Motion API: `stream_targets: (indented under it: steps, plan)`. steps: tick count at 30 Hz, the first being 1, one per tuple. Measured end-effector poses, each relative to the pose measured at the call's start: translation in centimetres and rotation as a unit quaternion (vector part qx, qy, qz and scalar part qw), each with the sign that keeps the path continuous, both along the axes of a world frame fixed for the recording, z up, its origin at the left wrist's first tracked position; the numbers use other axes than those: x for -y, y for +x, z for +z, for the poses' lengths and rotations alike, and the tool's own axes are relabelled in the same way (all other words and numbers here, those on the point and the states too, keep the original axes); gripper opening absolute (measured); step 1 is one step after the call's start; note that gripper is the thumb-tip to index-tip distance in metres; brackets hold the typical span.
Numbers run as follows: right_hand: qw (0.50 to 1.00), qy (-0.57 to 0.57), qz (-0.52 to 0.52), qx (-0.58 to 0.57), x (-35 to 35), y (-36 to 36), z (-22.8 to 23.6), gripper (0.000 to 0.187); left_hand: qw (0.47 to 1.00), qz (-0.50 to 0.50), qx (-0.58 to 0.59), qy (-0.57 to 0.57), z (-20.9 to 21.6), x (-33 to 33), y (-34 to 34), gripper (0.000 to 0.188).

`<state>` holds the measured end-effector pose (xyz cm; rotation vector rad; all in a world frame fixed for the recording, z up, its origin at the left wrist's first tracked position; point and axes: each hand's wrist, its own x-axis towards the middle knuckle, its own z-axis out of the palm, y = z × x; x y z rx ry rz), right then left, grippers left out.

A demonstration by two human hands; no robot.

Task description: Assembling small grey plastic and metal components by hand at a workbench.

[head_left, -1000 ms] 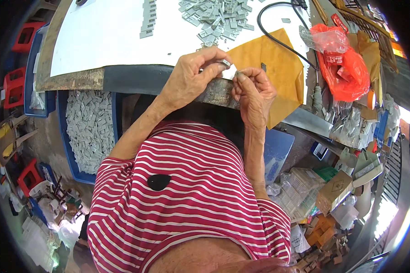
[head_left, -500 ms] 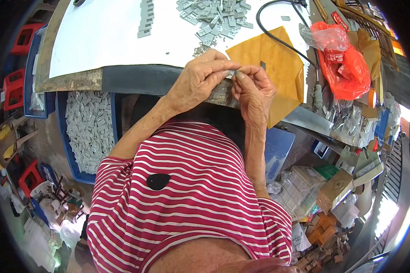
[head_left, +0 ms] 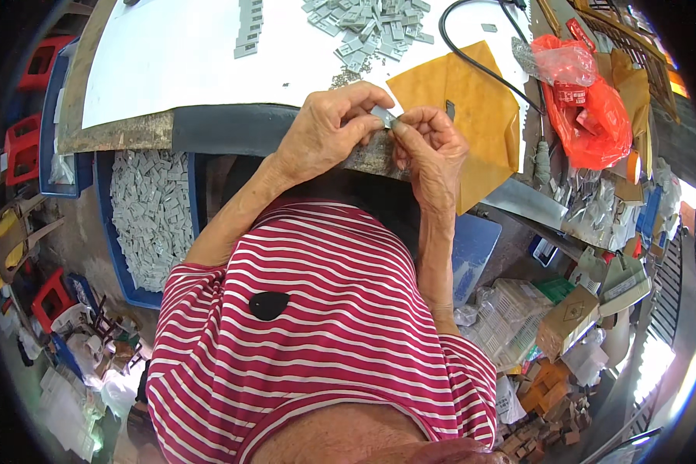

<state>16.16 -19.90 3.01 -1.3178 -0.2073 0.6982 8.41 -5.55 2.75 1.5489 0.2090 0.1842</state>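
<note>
A small grey rectangular piece (head_left: 383, 116) is held up over the near edge of the table, between my two hands. My left hand (head_left: 326, 127) has its thumb and index finger around the piece, with the other fingers curled. The thumb and index finger of my right hand (head_left: 433, 151) pinch its right end, whose tip they hide. Beyond the hands lies a heap of similar grey pieces (head_left: 375, 27) on white sheeting (head_left: 185, 62). Farther left, several pieces form a neat row (head_left: 249, 31).
Brown paper (head_left: 483, 147) lies right of my hands, with a small dark piece (head_left: 450, 110) on it. A black cable (head_left: 471, 62) loops across behind it. A red plastic bag (head_left: 587, 124) sits at the right. Below the table's left side, a blue crate (head_left: 116, 267) holds many grey pieces.
My left index finger has lifted and spread from the thumb, so more of the grey piece shows. My right hand keeps its pinch in nearly the same place.
</note>
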Motion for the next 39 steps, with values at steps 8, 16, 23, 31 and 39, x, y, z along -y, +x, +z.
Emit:
stream_targets:
  steps: [8,16,23,31,39]
  plan:
    - [0.999,-0.026,0.023,-0.004,0.12,-0.09,0.00,0.010,0.998,-0.055,-0.010,0.023,0.04,-0.36,-0.29,0.017]
    - [0.997,-0.057,0.041,0.022,0.06,-0.01,-0.01,0.008,0.996,-0.060,-0.014,-0.060,-0.39,-0.45,-0.25,0.018]
    - [0.999,-0.030,-0.010,-0.005,-0.27,-0.37,-0.02,0.006,0.998,-0.036,-0.044,0.020,0.32,-0.30,-0.28,0.018]
    - [1.000,0.013,-0.010,-0.025,-0.12,-0.24,-0.29,0.009,0.991,0.006,0.007,0.131,-0.13,-0.20,-0.42,0.019]
    - [0.999,0.021,-0.018,-0.029,-0.23,-0.32,-0.39,0.010,0.980,0.016,0.022,0.197,-0.01,-0.16,-0.47,0.019]
